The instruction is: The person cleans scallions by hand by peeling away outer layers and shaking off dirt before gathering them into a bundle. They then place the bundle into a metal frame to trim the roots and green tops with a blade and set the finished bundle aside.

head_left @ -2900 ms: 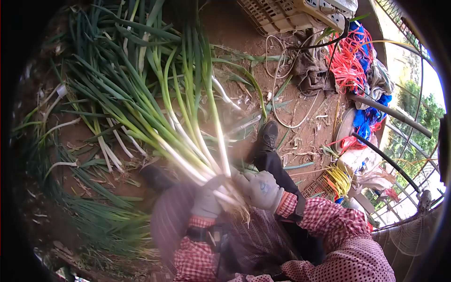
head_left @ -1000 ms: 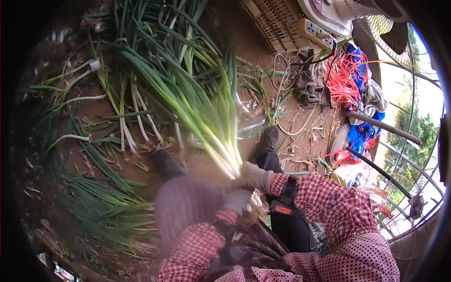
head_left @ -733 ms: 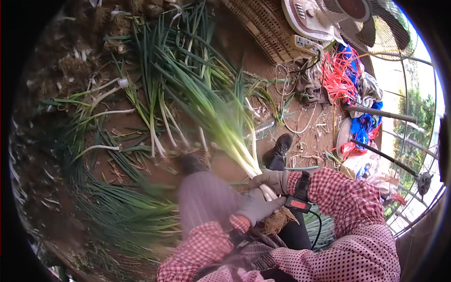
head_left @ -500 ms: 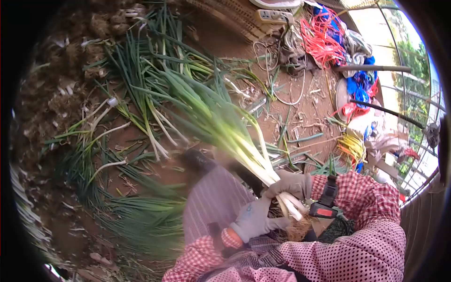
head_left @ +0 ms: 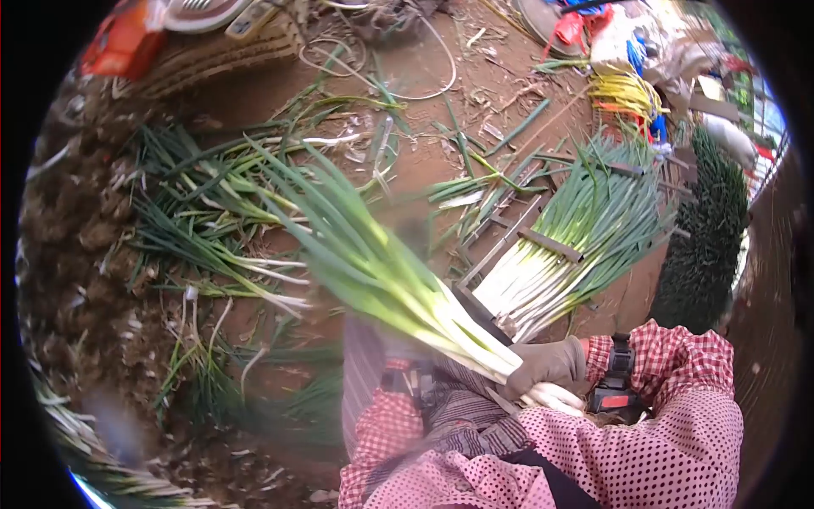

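My right hand (head_left: 547, 366), in a grey glove, is closed around the white stems of a bunch of green onions (head_left: 381, 271), just above the roots. The bunch slants up and left, its green leaves fanning out across the middle of the view. My left sleeve (head_left: 386, 424) reaches up below the bunch. Blur and the onions obscure my left hand, so its fingers do not show. Beyond my right hand, a large bundle of green onions (head_left: 564, 229) lies on a metal frame (head_left: 549, 244), white ends toward me.
Loose green onions (head_left: 212, 254) lie in heaps on the soil at left. Yellow ties (head_left: 627, 95) sit at upper right, near a dark green stack (head_left: 704, 229). A pale cord (head_left: 449, 72) loops over the ground, and an orange object (head_left: 123, 38) is at upper left.
My view has swung right, bringing the framed bundle into sight. My left hand has left the root end and moved up and left. My right hand still grips the bunch.
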`<state>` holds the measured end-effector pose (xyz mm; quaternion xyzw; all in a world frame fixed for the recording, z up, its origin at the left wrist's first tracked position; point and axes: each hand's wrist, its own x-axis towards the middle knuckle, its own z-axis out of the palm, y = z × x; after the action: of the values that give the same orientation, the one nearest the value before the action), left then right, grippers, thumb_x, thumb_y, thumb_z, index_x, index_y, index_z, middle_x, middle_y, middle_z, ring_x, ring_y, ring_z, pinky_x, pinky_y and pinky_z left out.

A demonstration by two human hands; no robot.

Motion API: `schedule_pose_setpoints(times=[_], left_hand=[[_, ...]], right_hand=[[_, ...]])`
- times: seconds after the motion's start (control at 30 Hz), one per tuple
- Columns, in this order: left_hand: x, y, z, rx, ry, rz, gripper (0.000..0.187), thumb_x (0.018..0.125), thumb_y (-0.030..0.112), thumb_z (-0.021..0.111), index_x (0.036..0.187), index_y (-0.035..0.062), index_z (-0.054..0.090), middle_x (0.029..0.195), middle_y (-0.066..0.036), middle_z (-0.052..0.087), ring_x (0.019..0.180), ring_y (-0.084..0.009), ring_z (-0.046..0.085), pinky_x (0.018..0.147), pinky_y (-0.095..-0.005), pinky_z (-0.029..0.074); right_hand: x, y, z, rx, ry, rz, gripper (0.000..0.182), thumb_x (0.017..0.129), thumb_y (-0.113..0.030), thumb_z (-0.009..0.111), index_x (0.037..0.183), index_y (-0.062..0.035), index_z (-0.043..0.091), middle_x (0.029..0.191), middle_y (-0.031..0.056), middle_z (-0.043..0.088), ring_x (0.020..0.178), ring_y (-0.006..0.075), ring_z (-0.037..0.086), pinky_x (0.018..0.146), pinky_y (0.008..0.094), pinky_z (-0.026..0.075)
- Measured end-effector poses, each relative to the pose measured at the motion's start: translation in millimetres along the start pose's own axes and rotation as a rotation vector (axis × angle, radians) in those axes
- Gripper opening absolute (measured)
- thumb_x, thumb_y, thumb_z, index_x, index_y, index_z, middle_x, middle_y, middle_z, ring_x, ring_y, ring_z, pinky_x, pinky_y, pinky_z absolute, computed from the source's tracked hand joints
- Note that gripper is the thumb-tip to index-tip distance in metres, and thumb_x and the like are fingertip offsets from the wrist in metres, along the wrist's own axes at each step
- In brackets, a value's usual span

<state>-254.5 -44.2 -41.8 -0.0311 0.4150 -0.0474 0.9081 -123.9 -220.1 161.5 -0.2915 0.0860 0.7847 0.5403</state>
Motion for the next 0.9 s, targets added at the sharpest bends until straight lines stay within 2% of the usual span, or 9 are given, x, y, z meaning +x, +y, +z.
schedule_pose_setpoints(times=[0.07,0.13,0.43,0.53,0.63,0.7,0.77,0.83,0.9], left_hand=[[4.5,14.4,5.8,0.161,0.150,-0.068,0.058,0.100,0.050,0.031,0.141,0.0087,0.036,0.138,-0.011,0.047,0.123,-0.0261,0.049,0.105,-0.0397,0.041],[18.5,28.8,11.8,0.322,0.255,-0.143,0.056,0.099,0.047,0.033,0.139,0.0083,0.038,0.136,-0.011,0.049,0.121,-0.0256,0.050,0.103,-0.0392,0.042],[130.6,38.6,98.2,1.003,0.228,-0.236,0.046,0.096,0.036,0.043,0.130,0.0062,0.044,0.126,-0.011,0.054,0.113,-0.0232,0.054,0.096,-0.0368,0.045],[178.4,-8.9,152.4,1.188,0.097,-0.238,0.042,0.094,0.032,0.046,0.127,0.0055,0.047,0.123,-0.011,0.055,0.110,-0.0224,0.055,0.094,-0.0360,0.046],[240.2,-76.5,210.5,1.362,-0.018,-0.242,0.039,0.093,0.028,0.050,0.125,0.0049,0.049,0.120,-0.011,0.057,0.107,-0.0217,0.056,0.092,-0.0353,0.047],[264.4,-131.4,241.4,1.468,-0.085,-0.251,0.037,0.092,0.026,0.052,0.123,0.0044,0.050,0.118,-0.011,0.058,0.106,-0.0211,0.057,0.090,-0.0347,0.048],[281.4,-179.1,260.9,1.552,-0.124,-0.251,0.035,0.092,0.023,0.054,0.121,0.0039,0.052,0.116,-0.010,0.059,0.104,-0.0206,0.058,0.089,-0.0342,0.048],[307.0,-192.9,278.6,1.601,-0.174,-0.273,0.033,0.091,0.021,0.056,0.119,0.0035,0.053,0.114,-0.010,0.060,0.102,-0.0201,0.059,0.087,-0.0337,0.049],[322.3,-233.9,284.0,1.694,-0.206,-0.253,0.031,0.090,0.018,0.058,0.117,0.0030,0.055,0.111,-0.010,0.062,0.100,-0.0195,0.060,0.086,-0.0332,0.050]], right_hand=[[-11.0,-5.3,20.3,0.074,0.229,0.252,0.042,0.082,-0.015,0.072,0.117,0.0006,0.058,0.097,0.0058,0.063,0.090,0.0138,0.058,0.073,0.0308,0.048],[-18.3,19.8,22.9,0.189,0.225,0.171,0.069,0.076,-0.009,0.074,0.137,-0.0007,0.043,0.126,0.0067,0.056,0.107,0.0108,0.051,0.092,0.0293,0.046],[8.5,138.7,36.8,0.387,0.334,-0.479,0.074,0.072,-0.025,0.078,0.130,0.0031,0.042,0.119,0.0098,0.056,0.112,0.0125,0.046,0.097,0.0307,0.041],[-11.5,150.6,24.1,0.254,0.379,-0.466,0.080,0.068,-0.027,0.080,0.130,0.0029,0.040,0.112,0.0103,0.058,0.105,0.0161,0.055,0.091,0.0305,0.047],[-41.6,142.8,-15.9,0.106,0.688,-0.528,0.082,0.066,-0.027,0.080,0.131,0.0011,0.038,0.104,0.0112,0.061,0.092,0.0207,0.064,0.082,0.0321,0.054],[-69.4,151.3,-34.8,-0.166,1.124,-0.796,0.077,0.063,-0.024,0.080,0.126,-0.0055,0.042,0.096,0.0128,0.063,0.084,0.0213,0.067,0.075,0.0350,0.058],[-118.8,154.3,-52.0,0.029,1.173,-0.567,0.077,0.061,-0.023,0.080,0.126,-0.0064,0.044,0.099,0.0119,0.063,0.089,0.0230,0.067,0.078,0.0361,0.057],[-108.4,146.7,-69.1,-0.176,1.596,-0.758,0.074,0.061,-0.022,0.080,0.125,-0.0059,0.046,0.099,0.0111,0.063,0.092,0.0239,0.066,0.081,0.0368,0.054],[-111.0,175.2,-117.4,-0.115,2.010,-0.813,0.052,0.066,-0.015,0.072,0.111,-0.0018,0.049,0.083,0.0131,0.064,0.076,0.0269,0.066,0.066,0.0367,0.053]])
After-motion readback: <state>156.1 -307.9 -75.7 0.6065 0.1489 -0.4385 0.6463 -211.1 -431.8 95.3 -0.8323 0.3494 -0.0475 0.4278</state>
